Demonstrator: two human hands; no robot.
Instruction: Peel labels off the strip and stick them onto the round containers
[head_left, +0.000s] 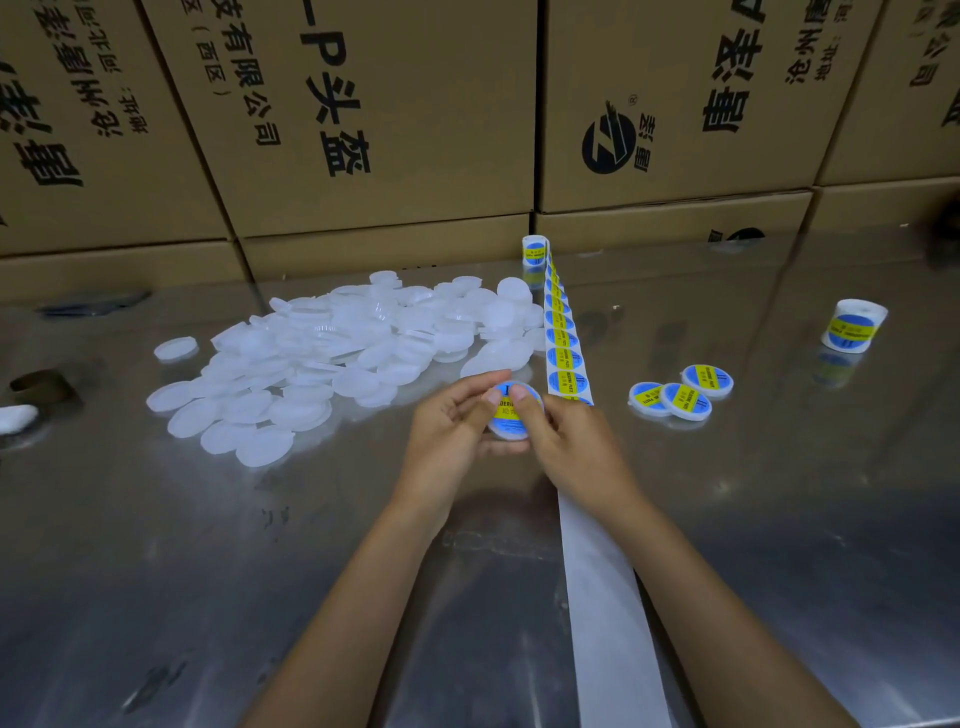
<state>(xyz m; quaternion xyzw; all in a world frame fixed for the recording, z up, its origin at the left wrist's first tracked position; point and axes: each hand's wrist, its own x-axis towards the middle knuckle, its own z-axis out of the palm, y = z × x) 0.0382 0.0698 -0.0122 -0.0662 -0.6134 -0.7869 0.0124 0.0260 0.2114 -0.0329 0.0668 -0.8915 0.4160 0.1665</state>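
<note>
A white round container (508, 423) with a blue and yellow label on its top is held between both hands just above the steel table. My left hand (451, 428) grips its left side and my right hand (563, 441) grips its right side, both thumbs pressing on the label. The label strip (563, 345) runs from a small roll (535, 251) at the back toward me, passing under my right hand; its near part (608, 613) is bare white backing. A heap of unlabelled white round containers (332, 358) lies to the left.
Three labelled containers (680, 393) lie to the right of the strip. A second label roll (853, 326) stands at the far right. Stacked cardboard boxes (363, 130) wall off the back of the steel table (208, 597). A dark object (41, 387) sits at the left edge.
</note>
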